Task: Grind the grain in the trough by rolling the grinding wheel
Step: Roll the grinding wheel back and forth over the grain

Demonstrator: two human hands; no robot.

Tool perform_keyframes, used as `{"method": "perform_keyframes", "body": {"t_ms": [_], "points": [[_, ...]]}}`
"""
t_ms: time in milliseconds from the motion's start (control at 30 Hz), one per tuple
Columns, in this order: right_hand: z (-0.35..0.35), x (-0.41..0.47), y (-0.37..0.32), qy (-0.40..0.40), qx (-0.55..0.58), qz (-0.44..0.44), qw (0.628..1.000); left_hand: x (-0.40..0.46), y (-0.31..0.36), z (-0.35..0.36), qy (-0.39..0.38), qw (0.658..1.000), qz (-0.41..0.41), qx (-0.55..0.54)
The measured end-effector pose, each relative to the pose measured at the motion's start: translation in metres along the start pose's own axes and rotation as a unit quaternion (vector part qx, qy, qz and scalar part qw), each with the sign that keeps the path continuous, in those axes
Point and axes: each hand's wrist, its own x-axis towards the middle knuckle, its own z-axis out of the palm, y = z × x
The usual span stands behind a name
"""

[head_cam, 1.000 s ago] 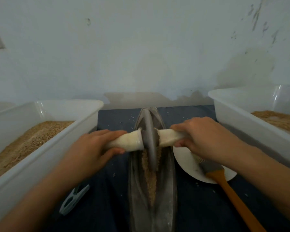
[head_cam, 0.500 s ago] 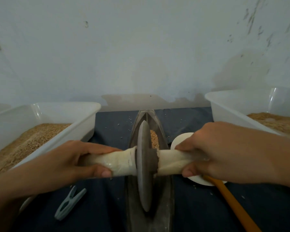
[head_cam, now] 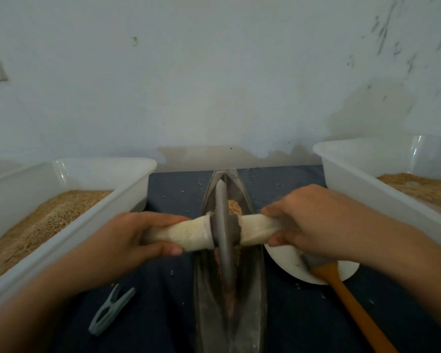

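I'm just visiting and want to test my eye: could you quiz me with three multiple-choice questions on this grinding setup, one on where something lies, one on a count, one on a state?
1. Where does the clothes peg lie?
A. in a tub
B. on the dark cloth left of the trough
C. on the plate

2. How many white tubs of grain are there?
A. one
B. two
C. four

3. How is the wheel's handle held?
A. by both hands
B. by one hand
C. by none

Answers:
1 B, the clothes peg lies on the cloth beside the trough.
2 B, a left tub and a right tub.
3 A, left hand and right hand each grip an end of the handle beside the grinding wheel.
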Motion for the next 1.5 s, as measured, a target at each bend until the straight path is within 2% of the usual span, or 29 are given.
{"method": "perform_keyframes", "body": {"t_ms": [100,233,333,433,500,567,667,767,833,967,1100,1200,1333,1500], "points": [[-0.024,-0.018,-0.008,-0.052,0.036,-0.022,0.998,-0.012,0.001,-0.017,-0.097,0.994,0.004,-0.054],[-0.023,-0.018,-0.009,-0.04,0.04,-0.013,0.998,-0.012,0.001,-0.017,-0.118,0.992,-0.014,-0.05],[-0.002,-0.001,-0.002,0.007,0.033,0.02,0.999,-0.002,0.001,0.001,-0.019,0.999,-0.022,0.019],[0.022,0.012,0.007,0.081,-0.032,0.042,0.995,0.007,0.003,0.019,0.111,0.985,0.022,0.129],[0.027,0.014,0.01,0.09,-0.041,0.048,0.994,0.01,0.003,0.023,0.132,0.977,0.035,0.166],[0.024,0.011,0.009,0.078,-0.043,0.03,0.996,0.008,0.002,0.018,0.11,0.984,0.03,0.138],[0.005,0.001,0.0,0.041,-0.047,-0.011,0.998,0.001,-0.001,0.005,0.029,0.999,0.011,0.029],[-0.019,-0.014,-0.011,-0.023,-0.019,-0.02,0.999,-0.009,-0.002,-0.01,-0.069,0.997,0.024,-0.037],[-0.028,-0.022,-0.012,-0.054,0.011,-0.013,0.998,-0.013,0.0,-0.016,-0.085,0.994,0.037,-0.048],[-0.013,-0.009,-0.008,-0.049,0.025,0.011,0.998,-0.006,0.0,-0.005,-0.027,0.999,0.03,0.0],[0.021,0.014,0.005,0.078,-0.044,0.045,0.995,0.01,-0.004,0.02,0.104,0.988,0.025,0.109],[0.032,0.02,0.011,0.107,-0.071,0.048,0.991,0.017,-0.005,0.024,0.136,0.98,0.027,0.14],[0.018,0.009,0.006,0.077,-0.071,0.007,0.994,0.009,-0.001,0.014,0.081,0.995,0.019,0.06],[-0.018,-0.017,-0.002,-0.033,0.019,-0.014,0.999,-0.01,0.003,-0.012,-0.076,0.996,0.02,-0.051]]}}
